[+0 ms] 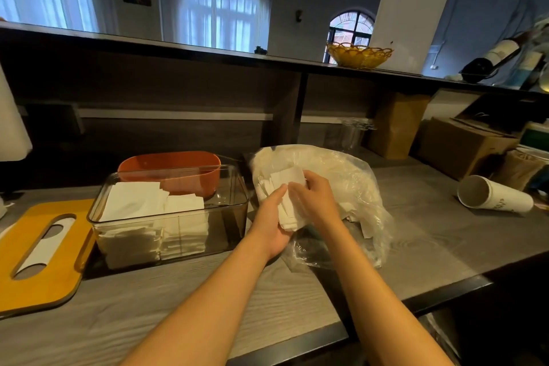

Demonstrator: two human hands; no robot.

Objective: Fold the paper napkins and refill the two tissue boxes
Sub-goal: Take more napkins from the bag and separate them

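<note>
Both hands met at centre frame over the bench (416,217). Left hand (274,224) lay palm-up under a small stack of white napkins (286,202), fingers curled round its lower edge. Right hand (315,202) came in from 3 o'clock of the stack, fingers pinching the top napkin. Hands were together, both clamped on the stack.

The stack sat just in front of a crumpled clear plastic bag (350,187), which lay at 1 o'clock of the hands with more white napkins inside.

Clear tissue box (231,211) stood at 9 o'clock of the hands, near but apart, lid off, with two piles of folded napkins (154,217) filling its left and middle part; right end was bare. Orange tissue box (169,168) stood directly behind the clear one, at 11 o'clock of the hands; contents could not be told.

Yellow slotted lid (44,252) lay flat at far 9 o'clock, beside the clear box. White paper cup (493,194) lay on its side at 3 o'clock, well apart. Yellow basket (358,53) sat on the upper shelf at 12 o'clock.
</note>
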